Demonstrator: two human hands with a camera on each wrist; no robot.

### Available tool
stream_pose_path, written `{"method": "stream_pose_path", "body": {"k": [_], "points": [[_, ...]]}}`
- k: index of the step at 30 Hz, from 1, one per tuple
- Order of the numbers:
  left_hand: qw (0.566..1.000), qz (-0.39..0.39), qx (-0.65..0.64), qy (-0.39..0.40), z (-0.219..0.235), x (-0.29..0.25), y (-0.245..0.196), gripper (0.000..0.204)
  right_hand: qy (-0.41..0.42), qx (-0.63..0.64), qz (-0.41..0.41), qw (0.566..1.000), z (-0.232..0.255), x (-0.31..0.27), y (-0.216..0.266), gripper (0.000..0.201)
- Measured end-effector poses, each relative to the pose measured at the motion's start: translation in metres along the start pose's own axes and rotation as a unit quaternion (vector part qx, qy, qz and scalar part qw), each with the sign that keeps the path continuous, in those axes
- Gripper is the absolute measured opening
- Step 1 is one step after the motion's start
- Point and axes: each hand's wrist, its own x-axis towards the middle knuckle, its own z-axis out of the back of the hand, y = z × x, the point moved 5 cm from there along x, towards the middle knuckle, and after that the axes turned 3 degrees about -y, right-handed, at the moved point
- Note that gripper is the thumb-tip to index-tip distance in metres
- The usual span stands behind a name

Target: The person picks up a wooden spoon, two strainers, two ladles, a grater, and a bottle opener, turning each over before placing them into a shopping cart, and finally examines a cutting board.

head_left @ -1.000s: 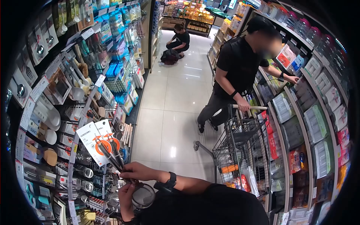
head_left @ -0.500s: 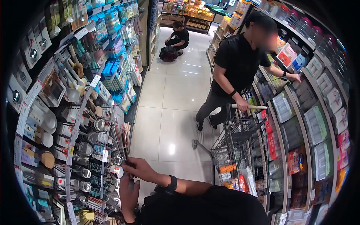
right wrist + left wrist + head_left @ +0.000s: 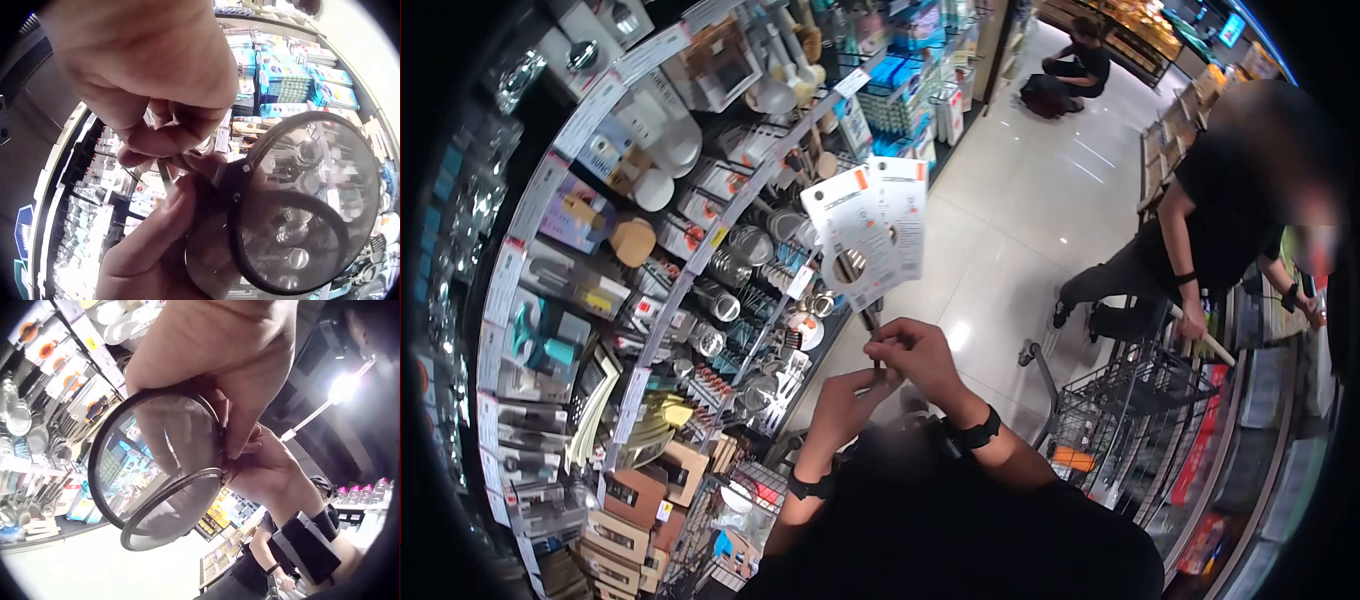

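Two round mesh strainers (image 3: pixel 181 512) with dark rims hang below my hands, one overlapping the other. Their thin handles run up to two white packaging cards (image 3: pixel 850 225), printed sides fanned apart in the head view. My right hand (image 3: pixel 922 362) pinches the handles just under the cards. Lower and to its left, my left hand (image 3: pixel 840 408) holds the handle ends near the mesh heads. In the right wrist view, the mesh (image 3: pixel 325 181) shows beside the fingers of both hands, which meet around the handles.
Shelves of hanging kitchen utensils (image 3: pixel 750 245) line the left side. A person in black (image 3: pixel 1230 190) stands at the right with a shopping cart (image 3: pixel 1140 400). Farther down the tiled aisle (image 3: pixel 990 260), another person (image 3: pixel 1085 65) crouches beside a dark bag (image 3: pixel 1048 97).
The cards have turned from their orange-marked fronts to their printed backs. Both hands have moved right in the head view, whose camera has swung left.
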Motion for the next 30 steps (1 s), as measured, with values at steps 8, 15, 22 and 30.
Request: {"method": "stream_pose_path", "body": {"k": [8, 15, 22, 30], "points": [[0.992, 0.033, -0.120, 0.014, -0.012, 0.000, 0.003, 0.027, -0.047, -0.030, 0.029, 0.998, 0.013, -0.006, 0.000, 0.019], [0.973, 0.032, -0.230, -0.016, 0.005, -0.004, 0.021, 0.027, -0.105, -0.067, 0.044, 0.991, 0.037, -0.007, 0.017, 0.017], [0.972, 0.042, -0.232, -0.008, 0.007, -0.024, 0.018, 0.024, -0.098, -0.034, 0.039, 0.994, 0.036, -0.007, 0.019, 0.017], [0.974, 0.040, -0.225, -0.012, 0.010, -0.036, 0.010, 0.021, -0.087, -0.031, 0.042, 0.995, 0.030, -0.016, 0.033, 0.016]]}}
